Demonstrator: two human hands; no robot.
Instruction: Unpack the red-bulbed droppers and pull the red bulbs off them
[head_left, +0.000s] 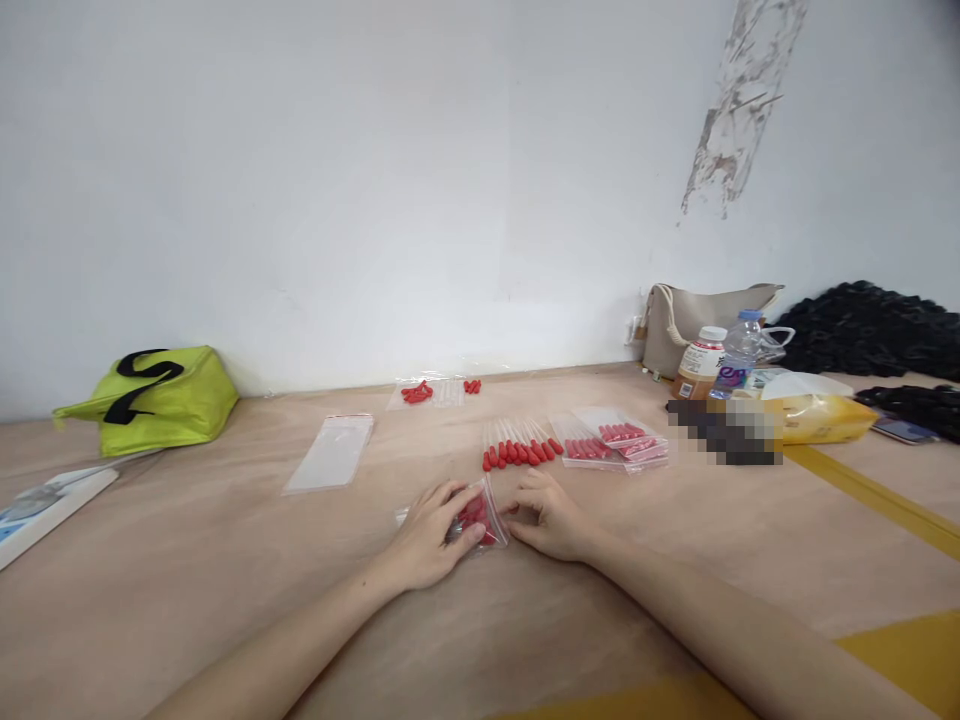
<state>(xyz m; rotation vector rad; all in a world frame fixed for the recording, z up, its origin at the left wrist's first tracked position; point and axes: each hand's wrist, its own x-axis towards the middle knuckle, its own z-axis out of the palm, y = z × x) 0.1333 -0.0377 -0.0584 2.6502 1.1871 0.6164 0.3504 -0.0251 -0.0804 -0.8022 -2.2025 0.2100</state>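
My left hand [431, 530] and my right hand [547, 515] meet on a small clear plastic bag [480, 515] filled with red-bulbed droppers, lying on the wooden surface. The left fingers curl over the bag's left side; the right fingertips pinch its right edge. Just beyond lies a loose row of red-bulbed droppers [521, 448]. To its right sits a stack of filled bags [619, 437].
Empty clear bags [331, 452] lie at mid left. More red bulbs on a bag [431, 392] sit by the wall. A green bag [150, 398] stands far left, a beige bag [701, 318], two bottles [716, 362] and a yellow packet [821, 418] at right.
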